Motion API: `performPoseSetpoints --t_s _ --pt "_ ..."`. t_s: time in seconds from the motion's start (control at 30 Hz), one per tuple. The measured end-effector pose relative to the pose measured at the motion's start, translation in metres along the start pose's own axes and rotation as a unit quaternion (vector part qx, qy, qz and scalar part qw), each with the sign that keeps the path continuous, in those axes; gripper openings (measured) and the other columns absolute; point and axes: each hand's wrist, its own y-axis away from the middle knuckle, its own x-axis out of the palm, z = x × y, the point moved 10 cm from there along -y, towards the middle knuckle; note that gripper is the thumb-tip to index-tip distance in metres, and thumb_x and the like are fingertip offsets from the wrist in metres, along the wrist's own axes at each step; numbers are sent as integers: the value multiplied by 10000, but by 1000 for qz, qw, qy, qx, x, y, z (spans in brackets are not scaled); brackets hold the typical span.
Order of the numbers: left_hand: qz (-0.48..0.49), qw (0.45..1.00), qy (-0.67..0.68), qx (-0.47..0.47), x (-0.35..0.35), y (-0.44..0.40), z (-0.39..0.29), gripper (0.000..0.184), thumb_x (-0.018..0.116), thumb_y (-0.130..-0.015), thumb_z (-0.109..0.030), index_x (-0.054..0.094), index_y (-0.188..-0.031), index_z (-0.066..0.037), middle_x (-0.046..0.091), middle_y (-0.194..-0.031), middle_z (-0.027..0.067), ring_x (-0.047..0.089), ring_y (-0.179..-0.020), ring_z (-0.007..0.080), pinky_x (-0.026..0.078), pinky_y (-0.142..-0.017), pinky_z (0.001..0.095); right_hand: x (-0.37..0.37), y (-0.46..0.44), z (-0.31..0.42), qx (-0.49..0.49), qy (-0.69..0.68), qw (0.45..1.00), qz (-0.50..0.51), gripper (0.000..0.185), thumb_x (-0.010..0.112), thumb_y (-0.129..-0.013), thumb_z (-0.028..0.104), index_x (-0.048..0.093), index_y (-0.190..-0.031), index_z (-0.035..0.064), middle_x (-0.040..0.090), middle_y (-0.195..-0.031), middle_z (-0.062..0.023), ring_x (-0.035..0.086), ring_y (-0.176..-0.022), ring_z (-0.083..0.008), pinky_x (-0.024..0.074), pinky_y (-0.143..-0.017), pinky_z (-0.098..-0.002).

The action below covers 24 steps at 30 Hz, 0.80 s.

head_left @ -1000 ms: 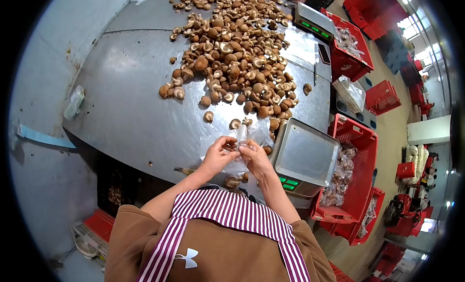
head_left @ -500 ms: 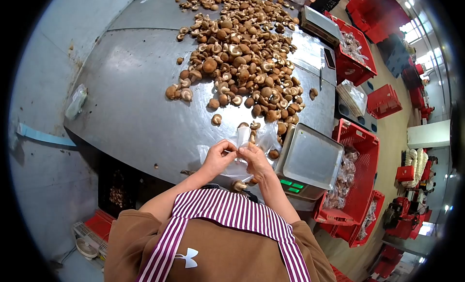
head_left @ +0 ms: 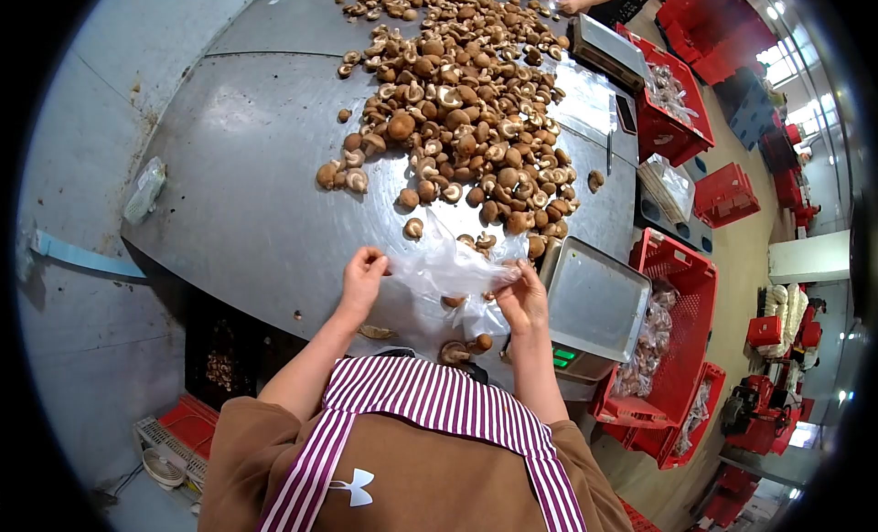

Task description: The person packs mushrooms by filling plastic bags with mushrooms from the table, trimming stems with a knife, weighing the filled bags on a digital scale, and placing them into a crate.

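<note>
A clear plastic bag is stretched between my two hands over the front of the metal table. My left hand pinches its left edge, fingers closed. On the other side my right hand grips the right edge, close to the scale. Past the bag spreads a big heap of shiitake mushrooms. A few loose mushrooms lie at the table's near edge, below the bag. Whether anything is inside the bag I cannot tell.
Red crates with bagged mushrooms stand right of the table. A second scale, a phone and a pen lie along the right side. Another person's hand is at the far end.
My hands, close together before, have moved apart, and the plastic bag is now spread wide between them. The other person's hands at the far end have shifted too.
</note>
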Motion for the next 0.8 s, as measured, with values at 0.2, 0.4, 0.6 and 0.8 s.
performPoseSetpoints --t_s 0.2,0.4,0.6,0.8 --pt "-77 979 -179 -62 -53 -18 38 125 621 -905 -81 582 -1017 -38 614 -987 59 609 -879 158 523 -808 320 2 -3 22 -61 128 990 1 163 619 -932 113 494 -827 112 567 -761 -12 510 -578 -93 406 -468 -218" --pt "59 889 -356 281 75 42 -146 491 690 -802 -93 527 -1265 -91 452 -1411 129 440 -1312 274 375 -1075 473 63 15 -22 -133 428 893 40 175 655 -922 91 491 -860 100 620 -749 -13 470 -523 -41 330 -421 -191" --pt "146 845 -381 346 106 36 -112 217 639 -730 -38 633 -947 -48 635 -869 116 611 -879 318 430 -967 457 128 46 -36 -202 612 751 144 180 692 -875 54 523 -938 44 586 -798 -50 547 -644 -114 428 -549 -250" --pt "92 909 -312 259 73 41 -126 202 567 -753 4 631 -943 -17 610 -880 143 602 -835 339 470 -777 432 101 42 16 -359 804 474 28 191 661 -815 -26 592 -989 13 590 -937 -138 617 -795 -310 495 -682 -384"
